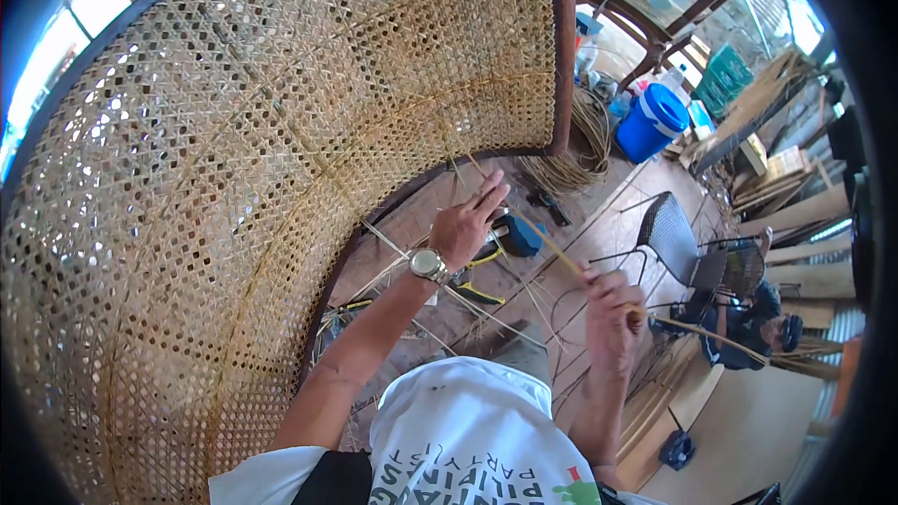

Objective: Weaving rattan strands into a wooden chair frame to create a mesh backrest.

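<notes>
A big curved woven cane panel (234, 187) in a dark wooden frame (562, 47) fills the left and middle of the view, its open lattice bending down toward the lower left. Below its lower rim lies a worn wooden bench top (440, 318) strewn with loose cane strands. A blue bucket with a white band (652, 121) stands well off at the upper right, near a coil of cane (580, 145) hanging by the frame's end. A black mesh chair (675, 241) stands on the floor to the right, and another person (748, 327) sits low beyond it.

The left hand (468, 223), with a metal wristwatch (428, 265) on its wrist, reaches up to the panel's lower rim with fingers stretched out, touching or pinching strands there; which one is hard to tell. The right hand (610, 316) is closed in a fist around a thin cane strip (552, 248), which runs up and leftward from the fist toward the left hand. Yellow-handled pliers (477, 292) lie on the bench just beneath the left wrist
</notes>
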`<state>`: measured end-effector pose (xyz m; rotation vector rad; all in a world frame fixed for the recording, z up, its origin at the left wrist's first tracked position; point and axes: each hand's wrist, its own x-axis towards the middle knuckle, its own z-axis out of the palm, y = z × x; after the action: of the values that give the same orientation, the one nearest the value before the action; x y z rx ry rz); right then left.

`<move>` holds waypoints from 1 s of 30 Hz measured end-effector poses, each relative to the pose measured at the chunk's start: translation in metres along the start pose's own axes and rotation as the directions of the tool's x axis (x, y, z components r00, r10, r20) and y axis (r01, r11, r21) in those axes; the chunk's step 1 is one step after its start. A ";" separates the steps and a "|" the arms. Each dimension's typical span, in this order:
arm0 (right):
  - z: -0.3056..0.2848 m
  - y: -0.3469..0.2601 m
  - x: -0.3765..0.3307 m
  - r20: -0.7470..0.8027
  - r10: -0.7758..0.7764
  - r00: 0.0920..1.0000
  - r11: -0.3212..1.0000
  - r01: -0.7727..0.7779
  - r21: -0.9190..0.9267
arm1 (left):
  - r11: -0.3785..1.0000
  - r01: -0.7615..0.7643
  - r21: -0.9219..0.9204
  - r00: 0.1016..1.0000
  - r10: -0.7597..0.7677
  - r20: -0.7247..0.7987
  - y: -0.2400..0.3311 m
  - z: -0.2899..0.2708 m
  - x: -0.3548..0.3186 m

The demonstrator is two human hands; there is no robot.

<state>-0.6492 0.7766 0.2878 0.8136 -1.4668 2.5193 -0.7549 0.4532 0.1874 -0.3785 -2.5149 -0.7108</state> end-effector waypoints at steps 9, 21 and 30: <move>0.057 -0.030 0.137 -0.098 -0.200 0.975 0.971 0.184 -0.152 | 0.995 0.097 0.031 0.995 -0.097 0.016 -0.030 0.027 0.024; -0.081 -0.031 0.236 -0.145 -0.052 0.988 0.995 0.039 -0.092 | 0.975 0.114 -0.188 0.810 -0.201 -0.551 -0.041 -0.006 0.093; -0.139 -0.100 0.246 -0.079 -0.208 0.975 0.976 0.212 0.046 | 0.960 0.273 0.065 0.831 -0.201 -0.518 -0.126 0.010 0.174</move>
<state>-0.8773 0.9044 0.4345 0.8262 -1.2242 2.4128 -0.9530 0.3765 0.2200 0.1661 -2.0972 -0.6238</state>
